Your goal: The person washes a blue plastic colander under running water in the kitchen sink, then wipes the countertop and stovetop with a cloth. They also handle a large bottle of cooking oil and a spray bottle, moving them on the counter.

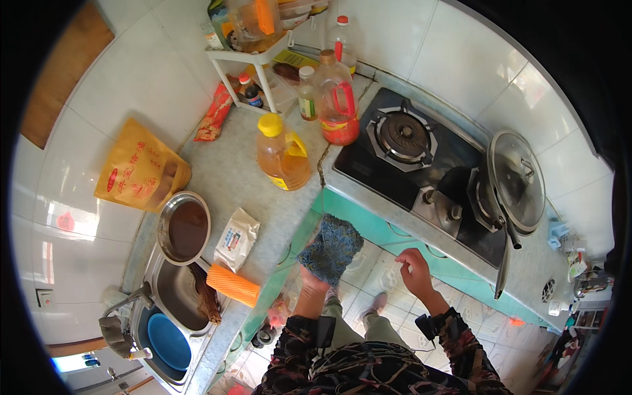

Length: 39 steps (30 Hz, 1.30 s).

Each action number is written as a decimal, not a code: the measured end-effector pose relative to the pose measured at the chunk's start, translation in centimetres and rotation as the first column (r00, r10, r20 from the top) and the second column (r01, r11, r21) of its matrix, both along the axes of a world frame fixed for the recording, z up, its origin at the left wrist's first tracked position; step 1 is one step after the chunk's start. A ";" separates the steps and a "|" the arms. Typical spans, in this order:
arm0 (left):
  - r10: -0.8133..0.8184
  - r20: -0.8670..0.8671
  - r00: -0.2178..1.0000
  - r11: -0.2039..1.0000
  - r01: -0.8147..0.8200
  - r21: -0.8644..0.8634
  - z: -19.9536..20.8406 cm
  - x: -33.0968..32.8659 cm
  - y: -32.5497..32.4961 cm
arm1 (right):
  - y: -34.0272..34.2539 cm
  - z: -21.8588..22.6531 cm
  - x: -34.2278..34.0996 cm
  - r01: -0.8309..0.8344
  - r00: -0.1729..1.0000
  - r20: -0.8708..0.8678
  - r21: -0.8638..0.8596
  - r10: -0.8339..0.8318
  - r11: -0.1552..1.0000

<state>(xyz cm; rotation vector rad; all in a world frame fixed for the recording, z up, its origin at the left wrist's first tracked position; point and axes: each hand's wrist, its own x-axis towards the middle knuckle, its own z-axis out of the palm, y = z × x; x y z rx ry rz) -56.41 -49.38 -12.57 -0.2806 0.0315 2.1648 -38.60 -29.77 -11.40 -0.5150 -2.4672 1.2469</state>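
The left hand [315, 276] is closed around a blue-grey knitted cloth [332, 247], pressing it to the green front edge of the speckled grey countertop [230, 178]; the right hand [415, 271] hangs loosely curled, empty; beyond, a yellow-capped oil jug [282, 153] stands by the black gas hob [408, 161]

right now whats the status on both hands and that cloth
Left hand grips a blue-grey cloth at the green counter edge. Right hand empty, loosely curled, below the stove front. Oil bottle on the counter above the cloth.

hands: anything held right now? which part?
Left hand grips the blue-grey cleaning cloth by its lower edge. Right hand holds nothing visible.
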 end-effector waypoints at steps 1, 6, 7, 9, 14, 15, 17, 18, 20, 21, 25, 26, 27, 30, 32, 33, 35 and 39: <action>-0.002 0.036 0.999 1.000 0.002 -0.003 0.1 -0.5 -0.7 | -0.2 0.6 -1.5 -0.004 1.000 -0.020 -0.038 0.003 0.999; 0.051 0.090 0.995 0.986 -0.035 -0.165 -0.7 -1.9 -4.4 | -1.0 4.0 -9.9 -0.140 0.984 -0.110 0.001 0.139 0.990; 0.060 0.060 0.996 0.991 -0.053 -0.123 -0.9 -2.0 -5.0 | -1.1 4.6 -11.8 -0.163 0.978 -0.129 0.015 0.163 0.987; 0.090 0.091 0.992 0.981 -0.072 -0.179 -1.1 -2.0 -6.3 | -1.5 5.4 -15.8 -0.208 0.964 -0.165 0.034 0.210 0.978; 0.099 -0.007 0.995 0.974 -0.098 -0.205 -0.7 -1.8 -8.5 | -1.6 6.6 -25.9 -0.201 0.973 -0.124 -0.051 0.193 0.978; 0.098 0.010 0.995 0.976 -0.094 -0.194 -0.5 -1.7 -8.9 | -1.7 6.6 -27.7 -0.197 0.973 -0.132 -0.059 0.187 0.979; 0.104 0.029 0.994 0.984 -0.098 -0.149 -0.1 -1.5 -9.7 | -2.0 6.6 -30.2 -0.204 0.971 -0.146 -0.091 0.189 0.975; 0.104 0.044 0.994 0.986 -0.097 -0.138 0.0 -1.4 -10.0 | -2.2 6.6 -31.1 -0.215 0.968 -0.152 -0.113 0.197 0.970; 0.114 0.041 0.993 0.982 -0.106 -0.159 0.2 -1.4 -10.6 | -2.5 6.4 -32.3 -0.212 0.970 -0.142 -0.105 0.197 0.972; 0.119 0.044 0.992 0.980 -0.110 -0.164 0.2 -1.5 -10.7 | -2.6 6.3 -32.7 -0.198 0.974 -0.126 -0.074 0.188 0.977; 0.156 0.017 0.988 0.979 -0.153 -0.135 0.5 -2.6 -11.2 | -2.2 5.7 -33.6 -0.115 0.981 -0.138 0.171 0.139 0.979; 0.171 0.004 0.985 0.977 -0.169 -0.128 0.6 -3.0 -11.0 | -2.0 5.5 -33.8 -0.134 0.984 -0.099 0.146 0.149 0.980; 0.184 -0.010 0.983 0.975 -0.184 -0.121 0.8 -3.4 -10.9 | -1.9 5.3 -34.0 -0.150 0.986 -0.061 0.119 0.158 0.982; 0.210 -0.070 0.975 0.960 -0.219 -0.172 1.6 -4.4 -10.6 | -2.2 4.8 -34.1 -0.208 0.975 -0.122 -0.236 0.183 0.949; 0.218 -0.094 0.971 0.950 -0.233 -0.208 2.2 -4.8 -10.3 | -3.3 4.7 -33.5 -0.220 0.975 -0.149 -0.555 0.164 0.802; 0.216 -0.108 0.971 0.947 -0.235 -0.221 2.5 -4.8 -10.2 | -4.0 4.8 -32.9 -0.242 0.968 -0.206 -0.617 0.143 0.749; 0.222 -0.106 0.969 0.943 -0.241 -0.231 2.9 -4.8 -10.0 | -5.7 5.0 -31.1 -0.199 0.975 -0.221 -0.764 0.041 0.614; 0.162 -0.155 0.974 0.949 -0.197 -0.248 2.7 -4.3 -9.5 | -7.1 5.6 -25.4 -0.186 0.963 -0.250 -0.884 -0.097 0.430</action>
